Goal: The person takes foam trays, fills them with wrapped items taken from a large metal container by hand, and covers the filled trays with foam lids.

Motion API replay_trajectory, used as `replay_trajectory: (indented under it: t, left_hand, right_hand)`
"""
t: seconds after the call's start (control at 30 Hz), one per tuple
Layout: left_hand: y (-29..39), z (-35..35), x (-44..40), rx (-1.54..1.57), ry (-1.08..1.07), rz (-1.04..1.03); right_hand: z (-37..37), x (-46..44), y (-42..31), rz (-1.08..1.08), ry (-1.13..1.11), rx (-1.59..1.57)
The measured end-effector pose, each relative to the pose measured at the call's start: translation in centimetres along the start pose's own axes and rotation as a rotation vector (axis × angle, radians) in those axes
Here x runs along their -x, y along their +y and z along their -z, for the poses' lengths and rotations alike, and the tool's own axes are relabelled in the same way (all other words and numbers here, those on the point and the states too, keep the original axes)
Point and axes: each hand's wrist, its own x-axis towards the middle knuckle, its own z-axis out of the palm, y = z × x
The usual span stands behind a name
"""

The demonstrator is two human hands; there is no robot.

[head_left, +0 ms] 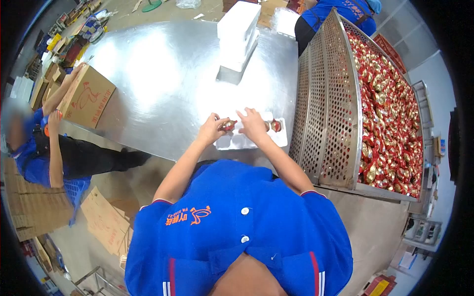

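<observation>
A white foam tray (pixel 238 141) with round compartments lies at the near edge of the metal table. My left hand (pixel 211 129) is at the tray's left end, its fingers closed on a red and gold wrapped item (pixel 227 126). Over the middle of the tray is my right hand (pixel 253 125), fingers apart, thumb side toward that item; whether it touches anything is hard to tell. Another red and gold wrapped item (pixel 276 125) sits in the tray's right end, with part of one more beside my right hand.
The metal table (pixel 163 93) carries stacked white foam trays (pixel 239 24) at its far side. On the right stands a perforated metal bin (pixel 323 98) heaped with wrapped items (pixel 387 113). A co-worker (pixel 37 143) at the left holds a carton (pixel 88 96); another person (pixel 338 15) is behind the bin.
</observation>
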Motion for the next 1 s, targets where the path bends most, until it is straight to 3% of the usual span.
replay_trajectory:
  t: [0.03, 0.1, 0.17, 0.23, 0.27, 0.33, 0.37, 0.43, 0.5, 0.53, 0.57, 0.63, 0.67, 0.73, 0.83, 0.87, 0.93, 0.97, 1.0]
  left_hand:
    - [0.0, 0.2, 0.4, -0.006, -0.007, -0.001]
    - [0.3, 1.1, 0.2, 0.091, 0.029, 0.043]
    - [-1.1, 2.0, 0.3, 0.162, 0.085, -0.014]
    - [-1.3, 3.9, 0.9, 0.907, 0.373, 0.450]
    - [-4.0, 3.5, 0.6, 0.906, 0.374, 0.451]
    - [-11.3, 1.4, 0.4, 2.239, 0.334, 0.631]
    - [-8.9, 2.7, 1.4, 2.237, 0.336, 0.645]
    - [-3.8, 5.1, 1.8, 2.206, 0.400, 0.804]
    - [-3.3, 4.4, 2.2, 2.216, 0.332, 0.817]
    - [-2.8, 4.3, 2.2, 2.162, 0.265, 0.738]
    - [-2.3, 4.0, 2.2, 2.109, 0.197, 0.670]
    - [-1.3, 3.8, 2.5, 2.003, 0.138, 0.677]
    - [-0.7, 3.9, 2.3, 1.795, 0.107, 0.689]
    - [-0.4, 2.9, 1.9, 1.387, 0.035, 0.682]
    - [0.8, 1.7, 1.6, 0.426, -0.072, 0.207]
    - [1.0, 1.5, 1.3, 0.421, -0.092, 0.187]
    - [1.1, 0.8, 1.3, 0.090, -0.020, -0.313]
    - [0.7, 0.4, 1.0, 0.092, -0.036, -0.327]
    - [0.0, 0.1, 0.2, -0.044, -0.108, -0.482]
  right_hand:
    - [-1.5, 0.2, -1.1, -0.007, 0.002, -0.006]
    - [-4.3, -0.2, -2.3, 0.051, -0.083, -0.413]
    - [-3.1, -0.1, -2.2, 0.008, -0.007, -0.494]
    - [-2.1, 0.5, -1.5, -0.267, 0.048, -0.656]
    - [-0.8, 0.5, -1.0, -0.300, -0.005, -0.652]
    - [-2.7, 1.0, -0.7, -0.270, -0.083, -0.474]
    - [-4.0, 1.6, -0.8, -0.239, -0.156, -0.297]
    - [-5.7, 1.0, -0.9, -0.225, -0.082, -0.275]
    - [-5.6, 1.1, -1.1, -0.218, -0.145, -0.281]
    - [-4.7, 1.5, -1.2, -0.080, 0.043, -0.176]
    - [-4.7, 1.1, -1.3, -0.092, 0.043, -0.185]
    - [-5.1, 0.7, -1.3, -0.200, -0.270, -0.204]
    - [-5.0, 0.2, -1.7, -0.174, -0.360, -0.136]
    - [-6.6, 1.2, -2.0, -0.190, -0.274, -0.141]
    - [-7.0, 2.2, -1.9, -0.238, -0.162, -0.151]
    - [-6.8, 2.3, -1.5, -0.244, -0.141, -0.218]
    - [-6.4, 2.5, -1.4, -0.267, -0.149, -0.253]
    - [-6.4, 2.8, -1.6, -0.288, -0.146, -0.252]
    - [-6.5, 2.8, -1.6, -0.279, -0.080, -0.246]
